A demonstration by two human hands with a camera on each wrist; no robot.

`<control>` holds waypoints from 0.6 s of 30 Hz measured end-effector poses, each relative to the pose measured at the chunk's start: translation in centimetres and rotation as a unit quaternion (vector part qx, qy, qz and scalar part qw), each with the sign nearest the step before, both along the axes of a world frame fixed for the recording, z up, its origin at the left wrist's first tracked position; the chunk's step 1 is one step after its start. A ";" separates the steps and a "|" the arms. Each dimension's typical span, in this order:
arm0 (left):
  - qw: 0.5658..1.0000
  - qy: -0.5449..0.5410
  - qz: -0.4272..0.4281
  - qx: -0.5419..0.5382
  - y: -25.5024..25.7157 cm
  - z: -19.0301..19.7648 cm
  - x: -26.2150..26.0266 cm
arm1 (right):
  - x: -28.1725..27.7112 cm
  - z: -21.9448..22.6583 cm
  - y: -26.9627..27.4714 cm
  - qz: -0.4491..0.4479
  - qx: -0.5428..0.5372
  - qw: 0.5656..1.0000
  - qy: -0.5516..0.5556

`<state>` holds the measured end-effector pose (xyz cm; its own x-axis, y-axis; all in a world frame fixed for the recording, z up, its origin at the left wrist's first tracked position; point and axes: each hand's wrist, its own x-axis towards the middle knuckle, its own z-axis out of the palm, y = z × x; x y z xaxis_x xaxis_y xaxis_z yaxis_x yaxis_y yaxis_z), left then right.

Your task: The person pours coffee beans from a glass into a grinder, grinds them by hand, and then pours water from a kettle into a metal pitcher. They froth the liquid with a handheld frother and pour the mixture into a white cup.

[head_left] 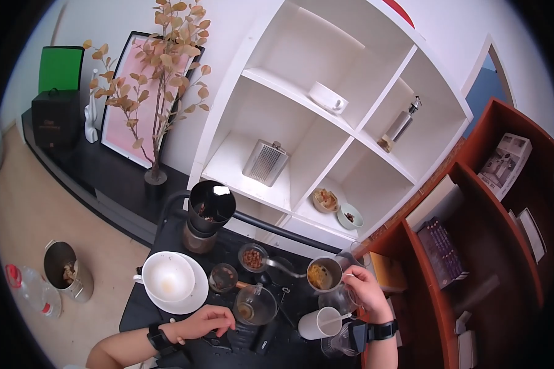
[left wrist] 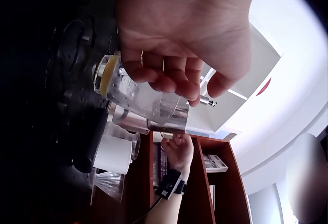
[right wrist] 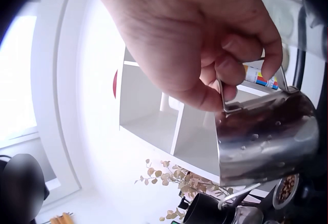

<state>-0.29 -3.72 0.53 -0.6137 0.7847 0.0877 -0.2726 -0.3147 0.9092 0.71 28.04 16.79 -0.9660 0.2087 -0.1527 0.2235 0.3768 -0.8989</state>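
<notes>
My right hand (head_left: 364,289) grips the wire handle of a small metal gooseneck pot (right wrist: 269,137). Water drops cling to its side, and in the head view something yellowish-brown shows inside. Its thin spout (head_left: 283,265) points left, toward a small bowl of brown beans (head_left: 252,257). My left hand (head_left: 209,320) hovers over the black table with loosely bent fingers, holding nothing. Just right of its fingertips stands a clear glass vessel (head_left: 261,307). From the left wrist, the left fingers (left wrist: 169,80) overlap this glass, and the metal pot (left wrist: 177,116) appears beyond it.
A white cup (head_left: 168,277) sits on a saucer (head_left: 194,300) at the left. Behind is a black container (head_left: 210,212) on a glass base. A dark-filled round dish (head_left: 223,278) lies mid-table. At the right are a white mug (head_left: 317,325) and a ribbed glass (head_left: 337,344). White shelves (head_left: 271,80) rise behind.
</notes>
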 end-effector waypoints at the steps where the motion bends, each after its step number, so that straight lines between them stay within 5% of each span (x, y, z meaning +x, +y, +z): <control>1: 1.000 -0.002 0.000 -0.001 0.0 0.0 -0.1 | 0.7 0.4 -0.2 0.000 -0.001 1.000 -0.002; 4: 1.000 -0.001 0.015 0.002 0.0 -0.3 -0.3 | 1.9 1.1 -0.6 0.107 0.135 0.985 0.029; 11: 1.000 0.008 0.018 0.010 0.0 -0.4 -0.4 | 3.2 3.5 -4.8 0.170 0.308 0.935 0.056; 18: 0.998 -0.015 0.031 0.044 0.0 -1.0 -0.4 | 2.5 4.2 -5.1 0.164 0.330 0.928 0.042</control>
<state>-0.69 -3.70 -0.42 -0.6649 0.7344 0.1363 -0.2759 -0.4110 0.8689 3.25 22.91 20.99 -0.9968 -0.0782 -0.0178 -0.0615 0.8877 -0.4563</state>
